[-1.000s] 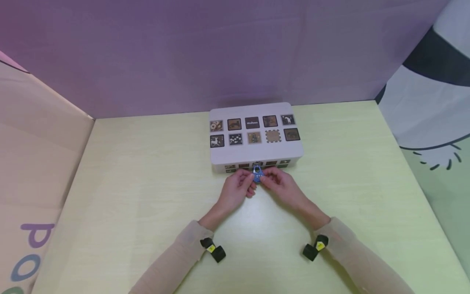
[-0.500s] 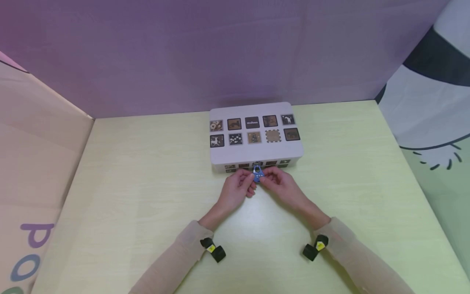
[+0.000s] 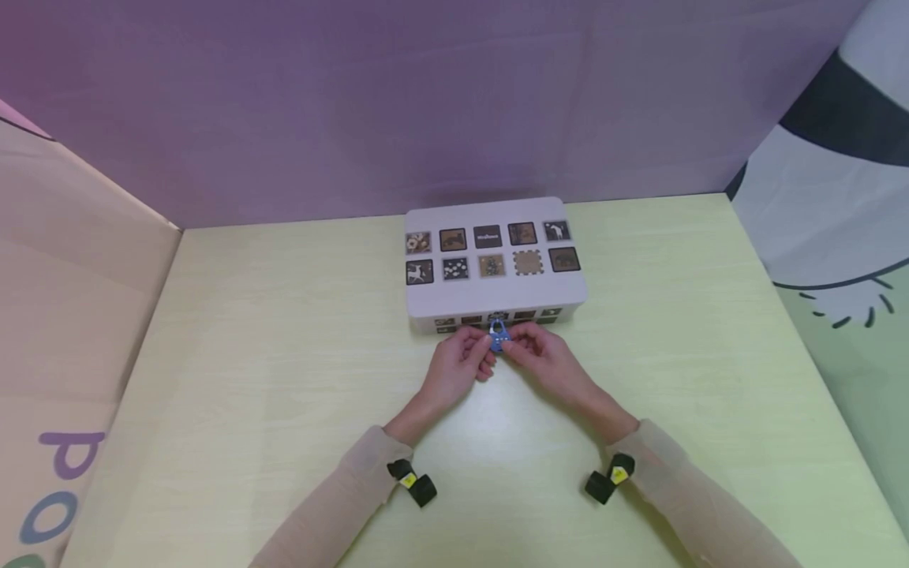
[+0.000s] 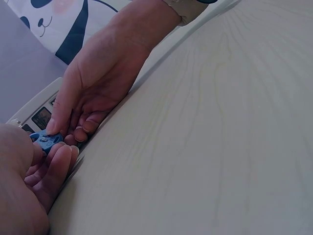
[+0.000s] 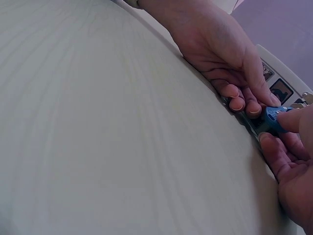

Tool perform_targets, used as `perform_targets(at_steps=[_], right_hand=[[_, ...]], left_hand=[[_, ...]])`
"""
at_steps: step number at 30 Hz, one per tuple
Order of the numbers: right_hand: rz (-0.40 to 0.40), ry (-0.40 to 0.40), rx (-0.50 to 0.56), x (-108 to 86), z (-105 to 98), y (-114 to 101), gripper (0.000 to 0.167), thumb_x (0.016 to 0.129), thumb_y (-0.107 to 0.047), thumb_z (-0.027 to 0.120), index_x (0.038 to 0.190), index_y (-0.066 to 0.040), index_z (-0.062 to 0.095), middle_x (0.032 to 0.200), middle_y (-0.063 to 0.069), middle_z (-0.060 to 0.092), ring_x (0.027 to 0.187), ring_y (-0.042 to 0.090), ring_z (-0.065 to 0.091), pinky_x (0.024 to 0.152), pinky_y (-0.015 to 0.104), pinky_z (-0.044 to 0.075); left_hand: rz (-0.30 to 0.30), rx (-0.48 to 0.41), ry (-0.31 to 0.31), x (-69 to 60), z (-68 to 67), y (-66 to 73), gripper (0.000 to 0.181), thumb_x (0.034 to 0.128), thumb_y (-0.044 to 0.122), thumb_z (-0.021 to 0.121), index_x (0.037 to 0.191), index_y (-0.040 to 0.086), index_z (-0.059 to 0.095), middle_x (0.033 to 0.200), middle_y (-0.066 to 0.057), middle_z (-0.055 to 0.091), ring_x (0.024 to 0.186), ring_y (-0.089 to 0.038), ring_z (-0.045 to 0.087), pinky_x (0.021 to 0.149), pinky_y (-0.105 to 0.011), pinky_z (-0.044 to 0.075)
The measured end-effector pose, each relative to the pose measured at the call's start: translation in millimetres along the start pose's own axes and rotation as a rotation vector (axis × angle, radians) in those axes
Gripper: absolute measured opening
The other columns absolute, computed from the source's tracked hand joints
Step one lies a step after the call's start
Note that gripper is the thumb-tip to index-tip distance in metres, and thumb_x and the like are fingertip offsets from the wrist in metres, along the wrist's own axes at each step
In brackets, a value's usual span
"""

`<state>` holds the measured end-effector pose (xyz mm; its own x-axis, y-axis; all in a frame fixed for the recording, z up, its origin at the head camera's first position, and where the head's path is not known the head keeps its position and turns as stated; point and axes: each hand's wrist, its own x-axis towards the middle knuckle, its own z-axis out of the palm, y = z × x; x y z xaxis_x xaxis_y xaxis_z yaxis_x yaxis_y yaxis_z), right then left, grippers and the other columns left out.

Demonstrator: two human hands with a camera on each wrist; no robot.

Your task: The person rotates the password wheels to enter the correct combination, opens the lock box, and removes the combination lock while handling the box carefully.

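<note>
A small blue combination padlock (image 3: 499, 339) is at the middle of the front side of a white box (image 3: 490, 296), its shackle pointing up toward the box. From the left, my left hand (image 3: 454, 363) pinches the padlock's body between thumb and fingers. My right hand (image 3: 550, 363) pinches it from the other side. In the left wrist view the padlock (image 4: 46, 140) shows between both thumbs, and small dials are visible on its face. Next to the padlock (image 5: 274, 117) in the right wrist view is the box's metal clasp (image 5: 307, 98). Whether the shackle is latched I cannot tell.
The box has a lid with rows of dark and brown picture squares and stands near the table's back edge. A pale wooden table (image 3: 284, 355) lies beneath. Behind rises a purple cloth wall (image 3: 355, 118); printed panels (image 3: 838, 205) stand at the sides.
</note>
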<state>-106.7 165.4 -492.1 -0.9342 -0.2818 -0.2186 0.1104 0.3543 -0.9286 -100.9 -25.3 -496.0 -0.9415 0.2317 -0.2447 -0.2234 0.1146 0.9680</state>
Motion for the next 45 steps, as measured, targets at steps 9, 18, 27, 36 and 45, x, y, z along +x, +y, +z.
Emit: perform_targets(at_steps=[9,18,27,36,45], right_hand=[[-0.002,-0.009,0.021,-0.7,-0.1,-1.3,0.031,0.102,-0.020,0.066,0.125,0.001,0.060,0.104,0.015,0.066,0.092,0.023,0.061,0.078,0.023,0.057],[-0.018,-0.006,0.015,-1.0,-0.4,-2.8,0.027,0.103,-0.018,0.065,0.121,0.001,0.060,0.102,0.014,0.066,0.089,0.023,0.061,0.076,0.023,0.057],[-0.023,-0.003,0.012,-0.8,-0.1,-2.1,0.027,0.103,-0.019,0.064,0.120,0.001,0.061,0.101,0.014,0.066,0.088,0.023,0.061,0.076,0.023,0.057],[-0.012,-0.005,0.019,-0.6,-0.8,-3.2,0.027,0.102,-0.018,0.066,0.121,0.000,0.061,0.102,0.013,0.066,0.088,0.022,0.061,0.075,0.023,0.057],[-0.031,-0.021,0.002,-1.9,-1.2,0.2,0.032,0.101,-0.020,0.068,0.124,-0.001,0.061,0.103,0.013,0.065,0.089,0.022,0.060,0.074,0.023,0.057]], left_hand=[[0.001,-0.002,-0.001,0.0,0.0,0.3,0.018,0.1066,0.011,0.056,0.116,-0.004,0.061,0.090,-0.015,0.068,0.070,-0.014,0.065,0.065,-0.026,0.063],[0.006,-0.001,0.001,-1.0,0.2,1.1,0.019,0.1063,0.011,0.056,0.115,-0.005,0.061,0.091,-0.017,0.068,0.071,-0.015,0.064,0.066,-0.026,0.063],[0.014,0.007,0.006,-1.2,0.3,2.6,0.019,0.1063,0.010,0.056,0.115,-0.005,0.061,0.090,-0.016,0.068,0.070,-0.014,0.064,0.064,-0.026,0.063],[0.018,0.009,0.005,-1.5,0.2,4.3,0.018,0.1063,0.010,0.056,0.115,-0.006,0.061,0.090,-0.016,0.068,0.070,-0.014,0.064,0.065,-0.026,0.063],[0.013,0.003,0.008,-1.3,1.0,1.9,0.018,0.1062,0.009,0.056,0.115,-0.006,0.061,0.089,-0.016,0.068,0.069,-0.014,0.064,0.063,-0.025,0.063]])
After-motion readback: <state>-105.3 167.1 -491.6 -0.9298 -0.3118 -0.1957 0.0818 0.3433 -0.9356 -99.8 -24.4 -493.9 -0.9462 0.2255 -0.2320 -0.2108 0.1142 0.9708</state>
